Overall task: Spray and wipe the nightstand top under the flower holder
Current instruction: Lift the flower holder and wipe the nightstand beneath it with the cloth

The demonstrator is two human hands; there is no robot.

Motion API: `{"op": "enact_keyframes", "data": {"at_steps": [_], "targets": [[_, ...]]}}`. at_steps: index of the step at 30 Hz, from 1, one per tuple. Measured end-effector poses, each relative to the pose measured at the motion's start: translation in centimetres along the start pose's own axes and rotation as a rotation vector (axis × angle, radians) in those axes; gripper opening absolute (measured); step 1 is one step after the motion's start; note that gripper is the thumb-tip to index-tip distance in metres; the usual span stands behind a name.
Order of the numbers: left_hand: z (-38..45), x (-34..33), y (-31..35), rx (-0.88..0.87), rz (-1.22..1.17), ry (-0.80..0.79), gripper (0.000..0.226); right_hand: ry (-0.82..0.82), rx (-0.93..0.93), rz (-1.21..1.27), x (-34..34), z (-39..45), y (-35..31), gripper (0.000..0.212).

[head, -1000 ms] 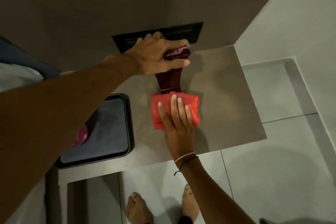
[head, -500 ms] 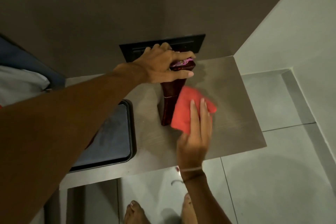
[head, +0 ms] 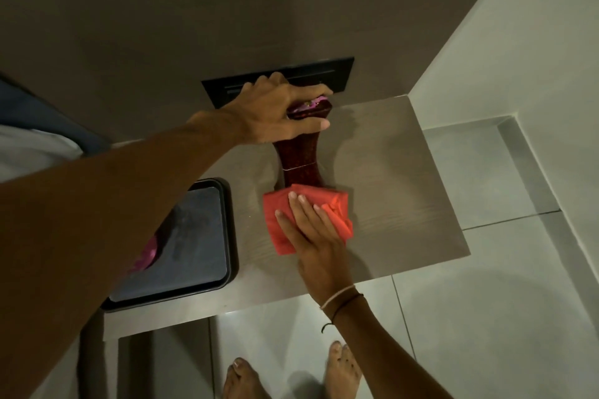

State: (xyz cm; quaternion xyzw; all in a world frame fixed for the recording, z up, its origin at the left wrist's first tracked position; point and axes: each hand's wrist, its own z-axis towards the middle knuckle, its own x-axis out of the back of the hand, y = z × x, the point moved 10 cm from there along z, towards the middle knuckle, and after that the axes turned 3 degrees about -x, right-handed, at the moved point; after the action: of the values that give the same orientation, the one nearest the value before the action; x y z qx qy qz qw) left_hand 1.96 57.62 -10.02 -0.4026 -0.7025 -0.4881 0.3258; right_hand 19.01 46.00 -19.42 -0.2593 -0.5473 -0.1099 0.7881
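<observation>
A tall dark red flower holder (head: 299, 162) stands over the grey-brown nightstand top (head: 395, 178). My left hand (head: 278, 113) grips its upper rim from the left. A folded red cloth (head: 306, 214) lies flat on the top just in front of the holder's base, hiding that base. My right hand (head: 311, 233) presses down on the cloth with fingers spread. Whether the holder's base touches the top, I cannot tell.
A black tray (head: 191, 243) sits on the left part of the nightstand, with something pink (head: 147, 253) half hidden behind my left arm. A black wall panel (head: 337, 73) is behind the holder. Light floor tiles (head: 486, 317) and my bare feet (head: 291, 372) lie below.
Half a second ago my right hand held the cloth up beside the holder on the right. Now it has swung back left and down, pressing the cloth flat in front of the holder's base.
</observation>
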Motion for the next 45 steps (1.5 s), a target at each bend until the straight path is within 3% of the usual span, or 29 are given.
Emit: {"op": "enact_keyframes", "data": {"at_steps": [3,5,6,12,22,24,27,30,34,37,40,45], "targets": [[-0.1,-0.1,0.1,0.009,0.022,0.009,0.076,0.245,-0.319,0.309,4.1,-1.0,3.0,0.041],[-0.1,-0.1,0.0,0.009,0.030,0.014,0.076,0.423,-0.513,0.326,6.0,-0.8,4.6,0.038],[-0.1,-0.2,0.0,0.011,0.029,0.014,0.077,0.426,-0.541,0.310,5.9,0.1,4.5,0.042],[-0.2,-0.1,-0.4,0.045,0.013,0.038,0.078,0.265,-0.523,0.030,2.5,3.0,1.5,0.059],[-0.9,0.1,0.2,0.042,-0.004,0.036,0.075,0.220,-0.270,-0.052,1.0,3.0,-1.2,0.051],[-0.8,0.2,0.1,0.041,0.000,0.039,0.071,0.290,-0.392,-0.003,2.0,2.6,0.8,0.045],[-0.9,0.0,0.8,0.020,0.025,0.046,0.072,0.339,-0.628,0.073,2.8,2.8,3.1,0.055],[-0.8,0.2,0.6,0.036,0.021,0.073,0.069,0.306,-0.490,0.002,2.1,2.9,0.7,0.049],[-1.1,0.1,1.0,0.023,0.052,0.060,0.071,0.120,-0.205,-0.048,-1.4,2.7,-4.0,0.056],[-1.4,-0.1,1.6,0.006,0.063,0.051,0.072,0.206,-0.287,-0.010,-0.4,2.6,-2.5,0.058],[-1.3,-0.1,1.6,-0.006,0.065,0.054,0.071,0.337,-0.383,0.045,2.1,1.5,0.1,0.045],[-1.2,-0.1,1.3,-0.012,0.037,0.037,0.080,0.136,-0.243,-0.108,-0.4,1.1,-0.5,0.044]]}}
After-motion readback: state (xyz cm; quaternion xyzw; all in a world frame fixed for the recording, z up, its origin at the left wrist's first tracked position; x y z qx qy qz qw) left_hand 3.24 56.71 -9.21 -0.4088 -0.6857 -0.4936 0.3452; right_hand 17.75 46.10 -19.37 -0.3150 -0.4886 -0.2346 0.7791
